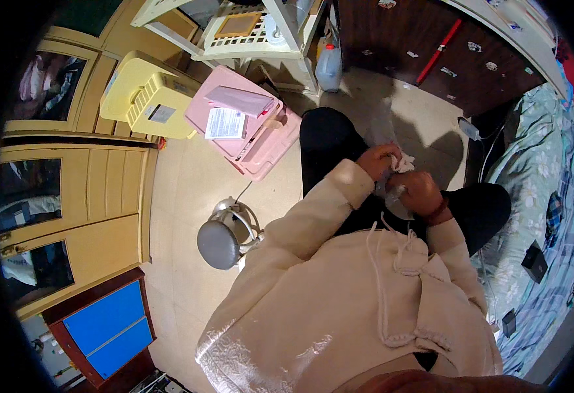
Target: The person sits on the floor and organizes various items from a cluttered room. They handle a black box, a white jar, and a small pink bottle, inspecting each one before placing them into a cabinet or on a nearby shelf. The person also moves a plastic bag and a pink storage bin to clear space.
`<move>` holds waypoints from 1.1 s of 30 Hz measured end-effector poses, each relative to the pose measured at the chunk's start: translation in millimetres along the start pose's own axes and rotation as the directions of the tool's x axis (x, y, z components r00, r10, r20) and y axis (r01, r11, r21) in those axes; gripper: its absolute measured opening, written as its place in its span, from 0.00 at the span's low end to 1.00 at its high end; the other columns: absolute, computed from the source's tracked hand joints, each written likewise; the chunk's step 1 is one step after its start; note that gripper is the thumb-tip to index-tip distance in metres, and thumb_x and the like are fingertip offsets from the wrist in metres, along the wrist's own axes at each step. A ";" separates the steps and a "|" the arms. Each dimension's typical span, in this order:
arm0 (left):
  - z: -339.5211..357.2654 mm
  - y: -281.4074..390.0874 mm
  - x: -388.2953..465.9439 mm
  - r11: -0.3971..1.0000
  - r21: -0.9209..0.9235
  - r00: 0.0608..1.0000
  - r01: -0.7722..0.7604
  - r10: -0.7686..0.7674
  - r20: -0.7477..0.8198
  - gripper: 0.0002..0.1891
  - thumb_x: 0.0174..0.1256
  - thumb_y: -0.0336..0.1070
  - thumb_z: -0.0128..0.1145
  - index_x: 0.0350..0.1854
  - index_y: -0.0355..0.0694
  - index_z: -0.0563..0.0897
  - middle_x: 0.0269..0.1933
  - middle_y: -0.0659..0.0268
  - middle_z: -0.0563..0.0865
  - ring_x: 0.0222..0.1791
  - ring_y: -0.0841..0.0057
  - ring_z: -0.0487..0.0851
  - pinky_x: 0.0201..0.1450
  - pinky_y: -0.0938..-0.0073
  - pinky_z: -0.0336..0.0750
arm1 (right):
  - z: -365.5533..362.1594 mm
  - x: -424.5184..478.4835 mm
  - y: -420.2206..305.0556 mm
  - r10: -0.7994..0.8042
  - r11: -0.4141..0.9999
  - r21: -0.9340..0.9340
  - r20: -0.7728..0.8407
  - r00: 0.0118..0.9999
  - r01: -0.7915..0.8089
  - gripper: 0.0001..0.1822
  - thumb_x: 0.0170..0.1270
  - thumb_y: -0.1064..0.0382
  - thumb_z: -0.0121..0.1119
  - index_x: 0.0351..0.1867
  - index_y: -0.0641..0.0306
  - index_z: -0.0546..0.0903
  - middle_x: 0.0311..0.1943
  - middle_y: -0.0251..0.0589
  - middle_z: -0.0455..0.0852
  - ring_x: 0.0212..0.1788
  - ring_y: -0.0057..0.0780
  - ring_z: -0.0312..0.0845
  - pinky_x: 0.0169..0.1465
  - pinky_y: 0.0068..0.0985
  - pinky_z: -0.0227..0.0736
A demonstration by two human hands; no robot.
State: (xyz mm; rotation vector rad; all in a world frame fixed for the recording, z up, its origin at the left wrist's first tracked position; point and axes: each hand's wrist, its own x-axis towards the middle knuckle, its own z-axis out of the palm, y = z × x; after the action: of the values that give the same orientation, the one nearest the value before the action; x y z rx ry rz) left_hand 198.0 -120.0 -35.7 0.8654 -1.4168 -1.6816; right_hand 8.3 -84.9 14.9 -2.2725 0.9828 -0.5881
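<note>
My left hand [380,161] is closed on a crumpled white piece of thin material [403,163], which sticks out past its fingers; I cannot tell whether it is cloth or paper. Close below it, my right hand [418,193] is curled into a fist around clear plastic film [393,197]. The film bunches between the two hands and hangs over my lap. A beaded red bracelet [437,212] circles the right wrist. Both hands are held between my knees, in black trousers [333,142]. My fingers hide much of what they grip.
Left of my knee is a pink plastic table [262,162] bearing a printed leaflet [225,124] and a folded pink pouch [243,99]. Beyond are a yellow plastic chair [154,103], a white rack [247,51] and a red-capped jug [329,69]. A bed [518,147] lies right.
</note>
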 end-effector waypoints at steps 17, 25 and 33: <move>5.8 -27.3 15.1 0.179 0.982 0.969 0.064 -0.247 -0.019 0.18 0.66 0.40 0.50 0.56 0.43 0.78 0.57 0.58 0.80 0.58 0.59 0.78 0.57 0.61 0.75 | -18.0 -2.1 -7.1 -0.065 0.997 0.034 -0.123 0.990 0.070 0.05 0.46 0.70 0.59 0.27 0.61 0.81 0.27 0.44 0.84 0.31 0.47 0.82 0.34 0.34 0.77; -35.3 11.3 17.0 0.577 0.763 0.925 0.292 0.032 -0.378 0.19 0.66 0.38 0.50 0.59 0.44 0.74 0.58 0.52 0.79 0.53 0.51 0.81 0.52 0.57 0.78 | -58.1 -10.2 -1.3 0.126 0.978 0.171 -0.007 0.992 -0.123 0.09 0.59 0.61 0.51 0.27 0.65 0.76 0.37 0.49 0.84 0.38 0.50 0.78 0.43 0.36 0.73; -65.4 -6.3 24.5 0.761 -0.636 0.917 0.131 -0.337 -0.214 0.24 0.73 0.38 0.45 0.70 0.45 0.66 0.53 0.54 0.81 0.28 0.66 0.85 0.25 0.73 0.79 | -56.8 -16.0 30.6 0.382 0.766 0.639 -0.367 0.848 -0.069 0.12 0.60 0.56 0.48 0.25 0.61 0.71 0.31 0.42 0.77 0.44 0.36 0.73 0.60 0.32 0.61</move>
State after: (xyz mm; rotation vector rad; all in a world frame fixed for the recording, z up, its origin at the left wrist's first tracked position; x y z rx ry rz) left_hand 242.1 -171.8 -52.6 0.8997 -0.4847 -1.9180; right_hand -50.8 -108.9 33.4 -1.4191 1.0828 -1.2011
